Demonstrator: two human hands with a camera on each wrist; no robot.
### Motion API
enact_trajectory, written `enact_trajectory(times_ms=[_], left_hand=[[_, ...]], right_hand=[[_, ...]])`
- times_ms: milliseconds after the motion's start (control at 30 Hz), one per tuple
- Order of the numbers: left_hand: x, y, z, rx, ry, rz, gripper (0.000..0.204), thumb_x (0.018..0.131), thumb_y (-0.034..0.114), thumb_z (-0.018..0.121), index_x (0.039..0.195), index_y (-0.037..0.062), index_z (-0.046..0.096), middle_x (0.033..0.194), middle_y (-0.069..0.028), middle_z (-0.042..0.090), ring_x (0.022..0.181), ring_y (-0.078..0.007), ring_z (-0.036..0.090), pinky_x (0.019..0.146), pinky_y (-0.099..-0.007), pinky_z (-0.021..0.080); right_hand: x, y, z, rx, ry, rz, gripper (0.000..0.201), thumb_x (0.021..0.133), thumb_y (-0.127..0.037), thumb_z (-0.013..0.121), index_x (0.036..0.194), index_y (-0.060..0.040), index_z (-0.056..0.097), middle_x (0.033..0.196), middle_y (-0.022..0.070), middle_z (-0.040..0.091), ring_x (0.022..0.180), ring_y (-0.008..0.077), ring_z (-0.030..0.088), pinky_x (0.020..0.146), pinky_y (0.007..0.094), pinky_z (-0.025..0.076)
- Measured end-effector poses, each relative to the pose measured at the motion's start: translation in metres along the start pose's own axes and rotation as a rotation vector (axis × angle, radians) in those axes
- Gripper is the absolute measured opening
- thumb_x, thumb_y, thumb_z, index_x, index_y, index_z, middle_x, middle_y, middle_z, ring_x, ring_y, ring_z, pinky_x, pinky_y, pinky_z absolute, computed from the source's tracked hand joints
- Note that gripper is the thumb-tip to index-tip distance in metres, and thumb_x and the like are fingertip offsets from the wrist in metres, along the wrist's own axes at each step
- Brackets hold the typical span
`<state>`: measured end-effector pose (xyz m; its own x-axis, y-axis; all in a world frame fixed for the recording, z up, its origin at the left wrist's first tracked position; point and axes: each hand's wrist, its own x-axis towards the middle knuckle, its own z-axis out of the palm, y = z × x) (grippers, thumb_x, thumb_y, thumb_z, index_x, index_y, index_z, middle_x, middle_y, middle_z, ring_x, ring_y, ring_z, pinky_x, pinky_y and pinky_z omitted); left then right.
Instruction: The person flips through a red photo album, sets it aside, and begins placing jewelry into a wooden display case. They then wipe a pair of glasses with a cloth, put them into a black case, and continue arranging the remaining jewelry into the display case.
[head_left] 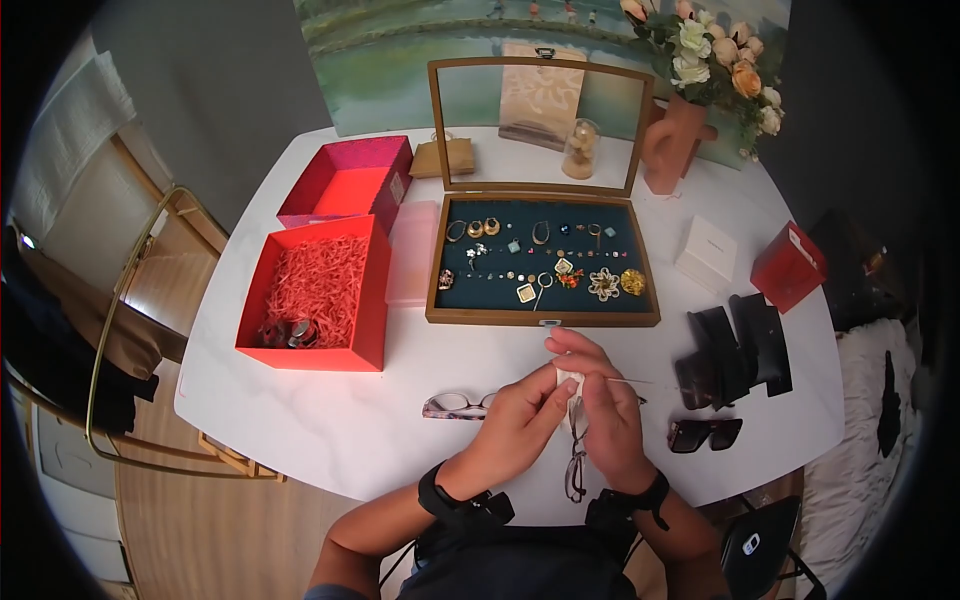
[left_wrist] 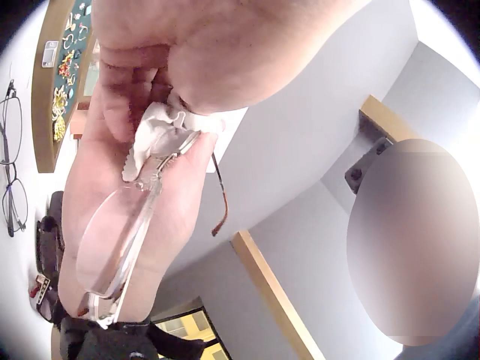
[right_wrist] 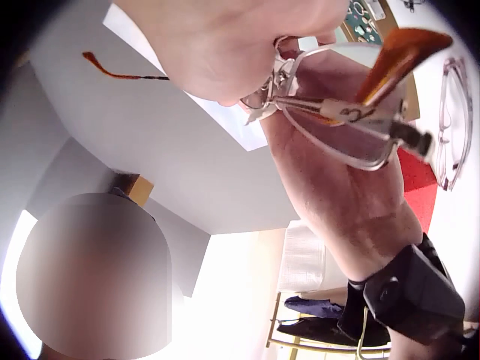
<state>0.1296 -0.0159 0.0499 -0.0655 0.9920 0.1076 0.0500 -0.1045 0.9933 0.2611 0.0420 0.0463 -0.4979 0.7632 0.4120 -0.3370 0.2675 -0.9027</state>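
Note:
Both hands meet above the front of the white table. My left hand (head_left: pixel 520 425) pinches a white cloth (left_wrist: pixel 159 139) folded over one lens of a pair of eyeglasses (left_wrist: pixel 112 240). Fingers of my right hand (head_left: pixel 612 425) close on the same covered end of the eyeglasses. The uncovered lens (right_wrist: pixel 337 105) hangs below the hands, and one temple with a brown tip (right_wrist: pixel 409 56) points out toward the right wrist camera. The other temple sticks out past the right hand. Fingers hide most of the cloth.
Pink-patterned glasses (head_left: pixel 455 405) lie left of the hands; dark-framed glasses (left_wrist: pixel 11 161) lie behind the right hand. Sunglasses (head_left: pixel 705 434) and black pouches (head_left: pixel 760 345) sit at right. Beyond are an open jewelry case (head_left: pixel 545 318) and a red box (head_left: pixel 370 310) of shredded paper.

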Motion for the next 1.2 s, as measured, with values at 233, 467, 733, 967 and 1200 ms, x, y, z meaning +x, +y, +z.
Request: enact_trajectory(times_ms=[233,467,733,967,1200], left_hand=[[-0.015,-0.01,0.009,0.136,-0.227,0.224,0.019,0.102,0.011,0.052,0.116,-0.0004,0.06,0.082,-0.0107,0.059,0.07,-0.0123,0.053,0.067,-0.031,0.047],[-0.02,-0.011,-0.013,-0.02,-0.084,-0.134,0.02,0.102,0.012,0.049,0.118,0.0023,0.058,0.082,-0.0045,0.057,0.069,-0.007,0.049,0.063,-0.0257,0.043],[-0.022,-0.001,-0.013,0.261,-0.135,-0.063,0.01,0.094,0.01,0.06,0.1,0.002,0.061,0.086,-0.0082,0.059,0.082,-0.0179,0.061,0.075,-0.0323,0.048],[-0.017,-0.006,0.002,0.597,-0.015,0.267,0.021,0.086,0.017,0.075,0.099,0.0033,0.067,0.081,-0.0105,0.062,0.065,-0.0266,0.063,0.06,-0.0357,0.051],[-0.017,-0.015,0.003,0.569,0.056,0.36,0.019,0.078,0.008,0.076,0.095,0.0039,0.067,0.076,-0.0102,0.062,0.064,-0.0268,0.062,0.059,-0.0354,0.05]], right_hand=[[0.012,0.002,-0.018,0.136,0.153,0.062,0.033,0.11,-0.023,0.037,0.121,0.0023,0.054,0.126,0.0169,0.061,0.118,0.0284,0.059,0.103,0.0403,0.045],[0.016,-0.015,-0.029,0.404,0.283,0.152,0.029,0.109,-0.021,0.041,0.132,-0.0062,0.05,0.096,0.0082,0.059,0.072,0.0133,0.056,0.061,0.0331,0.052],[0.014,-0.012,-0.031,0.361,0.233,0.169,0.026,0.108,-0.022,0.043,0.125,-0.0047,0.053,0.08,0.0019,0.048,0.064,0.0078,0.042,0.059,0.025,0.039],[0.011,-0.01,-0.024,0.375,0.216,0.275,0.025,0.108,-0.026,0.044,0.117,-0.0038,0.052,0.081,0.003,0.05,0.065,0.0085,0.044,0.06,0.0265,0.041],[0.012,-0.006,-0.025,0.594,0.189,0.312,0.029,0.108,-0.033,0.044,0.107,-0.0048,0.052,0.075,0.003,0.05,0.062,0.0097,0.043,0.057,0.0264,0.04]])
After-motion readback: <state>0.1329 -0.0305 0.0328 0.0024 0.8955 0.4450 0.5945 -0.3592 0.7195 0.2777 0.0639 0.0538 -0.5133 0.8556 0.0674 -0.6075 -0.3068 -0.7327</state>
